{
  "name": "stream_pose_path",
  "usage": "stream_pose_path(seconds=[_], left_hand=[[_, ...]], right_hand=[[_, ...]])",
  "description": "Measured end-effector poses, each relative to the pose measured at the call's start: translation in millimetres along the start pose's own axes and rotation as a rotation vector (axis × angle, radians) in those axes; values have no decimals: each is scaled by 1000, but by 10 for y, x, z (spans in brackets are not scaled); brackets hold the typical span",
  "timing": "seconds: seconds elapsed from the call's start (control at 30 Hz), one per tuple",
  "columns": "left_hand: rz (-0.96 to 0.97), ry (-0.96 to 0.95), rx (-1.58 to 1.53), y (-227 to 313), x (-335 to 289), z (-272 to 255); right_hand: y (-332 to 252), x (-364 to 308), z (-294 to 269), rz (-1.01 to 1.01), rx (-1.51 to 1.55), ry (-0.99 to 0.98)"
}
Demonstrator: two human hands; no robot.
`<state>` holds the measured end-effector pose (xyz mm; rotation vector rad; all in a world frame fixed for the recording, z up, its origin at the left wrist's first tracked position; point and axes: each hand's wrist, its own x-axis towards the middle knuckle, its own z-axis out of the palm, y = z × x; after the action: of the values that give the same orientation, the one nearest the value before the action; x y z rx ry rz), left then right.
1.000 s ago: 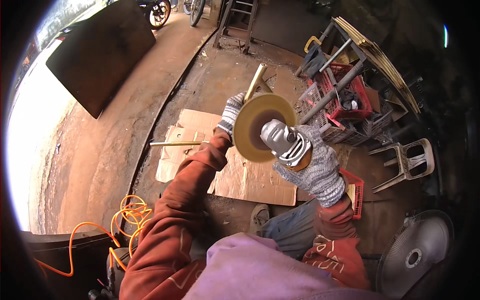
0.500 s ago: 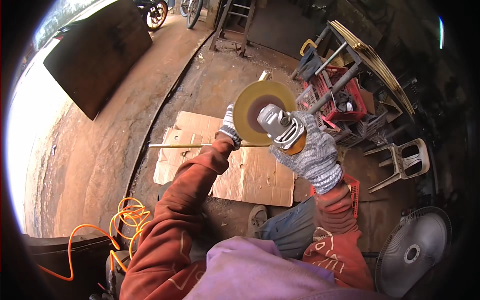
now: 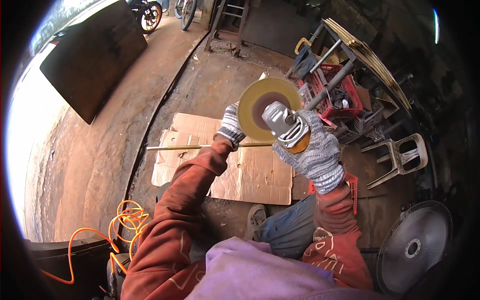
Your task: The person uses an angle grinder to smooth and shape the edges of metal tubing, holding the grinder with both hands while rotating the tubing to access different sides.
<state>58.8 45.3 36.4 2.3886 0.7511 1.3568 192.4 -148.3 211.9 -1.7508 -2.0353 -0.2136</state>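
My right hand [image 3: 316,150], in a grey knit glove, is wrapped round an angle grinder [image 3: 284,124] with a silver head and an orange part by the grip. Its large yellowish disc [image 3: 255,92] has a brown centre and faces up toward me. Close by the disc's left edge is my left hand [image 3: 231,122], gloved the same way; its fingers are hidden behind the disc. The pale end of a bar [image 3: 263,76] sticks out past the disc's far edge. Under my left wrist, a thin brass-coloured rod [image 3: 175,147] lies crosswise over flattened cardboard [image 3: 265,175].
At the right, red crates [image 3: 350,95] stand beneath a metal rack bearing long brass-coloured strips [image 3: 370,55]. Nearer are a plastic stool [image 3: 400,157] and a fan [image 3: 412,248]. An orange coiled hose [image 3: 131,220] lies lower left. A dark panel [image 3: 95,57] stands far left.
The grinder and my right hand have shifted slightly right and up against the cardboard. The disc now covers less of my left glove, and more of the rod shows beneath it.
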Motion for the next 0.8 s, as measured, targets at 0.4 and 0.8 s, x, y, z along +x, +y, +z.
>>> stream_pose_path(seconds=[0.4,0.8], left_hand=[[-187,-292,-430,-47,-143,269],[-120,-215,-380,124,-164,254]], right_hand=[[-14,-275,5,-29,36,15],[-60,-172,132,19,-74,-76]])
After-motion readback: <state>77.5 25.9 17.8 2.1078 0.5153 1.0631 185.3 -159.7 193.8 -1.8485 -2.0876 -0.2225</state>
